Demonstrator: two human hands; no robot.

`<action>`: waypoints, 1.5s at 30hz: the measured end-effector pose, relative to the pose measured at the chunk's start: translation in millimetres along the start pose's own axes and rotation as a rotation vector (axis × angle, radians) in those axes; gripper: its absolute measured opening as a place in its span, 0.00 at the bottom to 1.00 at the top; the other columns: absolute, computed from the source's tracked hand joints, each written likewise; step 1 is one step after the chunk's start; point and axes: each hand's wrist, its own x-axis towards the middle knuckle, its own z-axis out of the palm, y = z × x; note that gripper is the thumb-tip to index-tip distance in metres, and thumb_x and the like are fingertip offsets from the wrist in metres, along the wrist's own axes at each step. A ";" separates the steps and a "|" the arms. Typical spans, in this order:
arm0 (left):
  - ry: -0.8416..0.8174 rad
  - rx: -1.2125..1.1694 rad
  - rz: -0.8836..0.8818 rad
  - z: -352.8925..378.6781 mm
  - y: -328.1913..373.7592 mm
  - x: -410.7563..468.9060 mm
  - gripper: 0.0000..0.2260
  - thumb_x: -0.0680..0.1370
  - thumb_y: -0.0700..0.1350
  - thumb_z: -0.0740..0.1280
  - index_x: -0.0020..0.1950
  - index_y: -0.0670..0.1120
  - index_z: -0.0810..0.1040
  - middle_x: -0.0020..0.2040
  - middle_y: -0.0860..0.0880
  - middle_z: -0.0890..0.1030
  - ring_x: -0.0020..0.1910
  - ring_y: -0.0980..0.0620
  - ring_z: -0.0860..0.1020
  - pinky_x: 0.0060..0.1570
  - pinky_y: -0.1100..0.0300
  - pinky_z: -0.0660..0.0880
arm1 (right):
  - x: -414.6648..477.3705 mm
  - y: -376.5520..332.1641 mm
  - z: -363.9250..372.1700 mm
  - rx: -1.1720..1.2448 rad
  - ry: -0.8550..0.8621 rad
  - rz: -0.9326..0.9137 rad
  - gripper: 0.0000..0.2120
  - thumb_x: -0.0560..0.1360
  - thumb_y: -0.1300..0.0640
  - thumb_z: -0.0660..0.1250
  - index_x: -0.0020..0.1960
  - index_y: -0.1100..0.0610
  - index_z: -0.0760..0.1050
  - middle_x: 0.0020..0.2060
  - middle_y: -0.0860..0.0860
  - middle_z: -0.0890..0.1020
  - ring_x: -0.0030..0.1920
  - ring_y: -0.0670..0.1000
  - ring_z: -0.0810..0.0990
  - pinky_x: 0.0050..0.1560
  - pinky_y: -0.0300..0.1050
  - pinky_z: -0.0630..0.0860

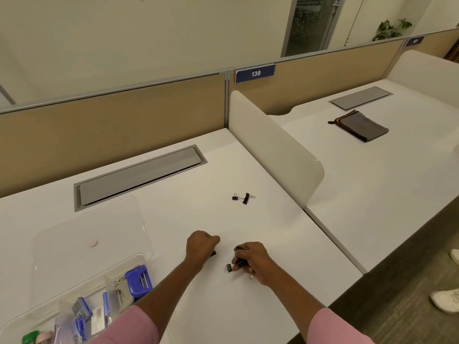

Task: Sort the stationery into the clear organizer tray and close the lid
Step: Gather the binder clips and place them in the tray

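Note:
The clear organizer tray (32,316) sits at the lower left with its lid (92,232) swung open behind it. Inside lie a blue stapler (137,281), staple boxes and other small stationery. My left hand (200,245) is curled into a fist on the desk, and a black binder clip (213,254) peeks out beneath it. My right hand (250,260) pinches black binder clips (241,261) against the desk. One small clip (227,268) lies by its thumb. Two more binder clips (243,197) lie farther back on the desk.
A grey cable hatch (139,176) is set into the white desk (248,306) behind the tray. A white divider (275,150) rises on the right, with a neighbouring desk and a folded grey cloth (360,125) beyond. A person's white shoes (447,299) stand on the floor at right.

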 end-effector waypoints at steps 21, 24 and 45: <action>-0.166 -0.297 -0.105 -6.2 6.8 8.9 0.11 0.76 0.41 0.67 0.33 0.44 0.71 0.36 0.44 0.82 0.27 0.52 0.72 0.27 0.61 0.66 | -4.7 16.5 39.8 -1.123 0.164 -0.179 0.14 0.73 0.50 0.69 0.47 0.57 0.68 0.49 0.53 0.83 0.51 0.57 0.80 0.43 0.47 0.72; -0.135 -0.282 -0.076 -2.5 15.5 15.3 0.12 0.76 0.41 0.66 0.33 0.44 0.70 0.31 0.44 0.80 0.27 0.50 0.72 0.28 0.60 0.66 | -0.7 26.9 34.5 -1.187 0.148 -0.230 0.13 0.74 0.51 0.67 0.45 0.56 0.65 0.48 0.55 0.83 0.48 0.59 0.81 0.39 0.45 0.68; -0.065 0.369 0.166 27.6 74.2 110.2 0.21 0.76 0.52 0.66 0.65 0.45 0.69 0.48 0.47 0.81 0.45 0.45 0.81 0.51 0.53 0.77 | 82.1 -66.0 -37.8 0.047 0.410 -0.101 0.03 0.73 0.66 0.63 0.45 0.63 0.75 0.33 0.58 0.80 0.25 0.51 0.74 0.23 0.38 0.66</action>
